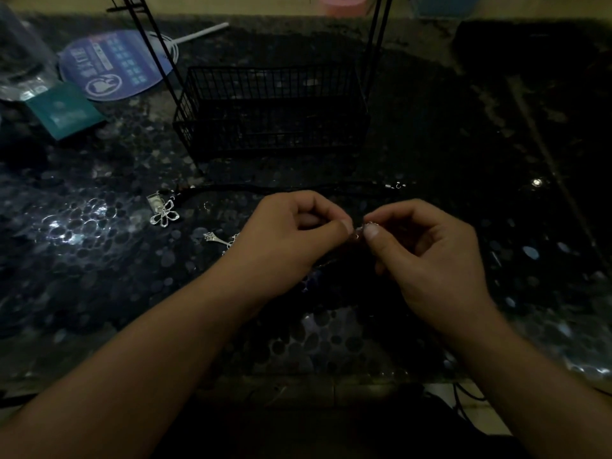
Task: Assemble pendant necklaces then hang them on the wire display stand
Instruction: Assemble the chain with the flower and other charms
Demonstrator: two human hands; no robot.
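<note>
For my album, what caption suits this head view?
Both hands, left and right, pinch a tiny silver fitting before the wire stand.

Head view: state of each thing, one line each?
Left hand: pinching a small silver fitting.
Right hand: pinching the same fitting.
Flower pendant: flat on table, loose.
Cross pendant: flat, partly hidden by left hand.
Cord: lying stretched across table.
Basket: upright; contents unclear.
</note>
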